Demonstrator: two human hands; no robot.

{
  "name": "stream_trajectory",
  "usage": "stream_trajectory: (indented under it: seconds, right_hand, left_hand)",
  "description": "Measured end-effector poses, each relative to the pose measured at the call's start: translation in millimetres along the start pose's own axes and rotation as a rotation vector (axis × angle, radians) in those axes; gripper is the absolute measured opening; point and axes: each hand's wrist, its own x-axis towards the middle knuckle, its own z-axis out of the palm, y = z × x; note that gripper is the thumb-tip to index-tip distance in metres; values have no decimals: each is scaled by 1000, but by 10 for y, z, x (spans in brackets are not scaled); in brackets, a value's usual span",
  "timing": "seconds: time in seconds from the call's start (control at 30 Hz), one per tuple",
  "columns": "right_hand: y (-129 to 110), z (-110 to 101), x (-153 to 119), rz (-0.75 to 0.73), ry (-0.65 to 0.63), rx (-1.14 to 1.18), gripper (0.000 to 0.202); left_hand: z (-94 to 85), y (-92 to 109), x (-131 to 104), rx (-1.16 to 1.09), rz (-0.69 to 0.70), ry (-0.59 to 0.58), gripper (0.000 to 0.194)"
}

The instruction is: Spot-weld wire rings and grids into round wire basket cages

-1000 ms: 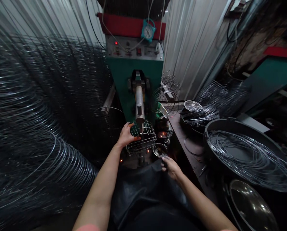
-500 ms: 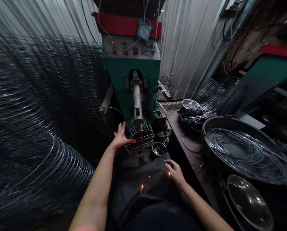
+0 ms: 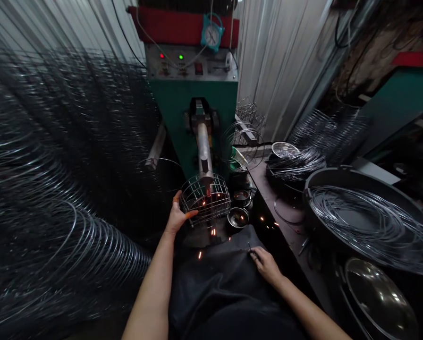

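Note:
A round wire basket [image 3: 218, 200] sits under the end of the welding machine's metal arm [image 3: 204, 146]. My left hand [image 3: 176, 218] holds the basket's left side, thumb across the wires and fingers around its outer edge. Sparks fall below the basket onto the dark apron [image 3: 211, 269] over my lap. My right hand [image 3: 266, 265] is above the apron's right part, its fingertips pinched on a short thin piece of wire [image 3: 249, 246].
The green machine [image 3: 169, 101] carries a control panel and a teal gauge [image 3: 212, 33]. Stacked wire rings [image 3: 101, 241] crowd the left. Small metal bowls [image 3: 238, 217] stand right of the basket. Further right are a large pan [image 3: 308, 182] of wire hoops and a shiny lid [image 3: 377, 297].
My left hand has closed in on the basket's side from a wider spread. My right hand has moved slightly down and right. A green panel light is lit, and more sparks fly.

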Motion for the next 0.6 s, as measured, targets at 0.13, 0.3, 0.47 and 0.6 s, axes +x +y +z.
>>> stream_trajectory:
  seconds: [0.13, 0.3, 0.47, 0.6]
  right_hand:
    - [-11, -22, 28, 74, 17, 36, 20]
    - [-483, -214, 170, 80, -134, 115, 25]
    - [-1400, -454, 471, -58, -523, 286, 21]
    - [-1849, -360, 780, -90, -711, 181, 25]
  left_hand:
    - [4, 6, -14, -86, -75, 61, 99]
    - [-99, 181, -236, -44, -64, 109, 94]
    - [-226, 613, -619, 221, 93, 40, 94]
    - [-176, 985, -774, 476, 162, -41, 93]
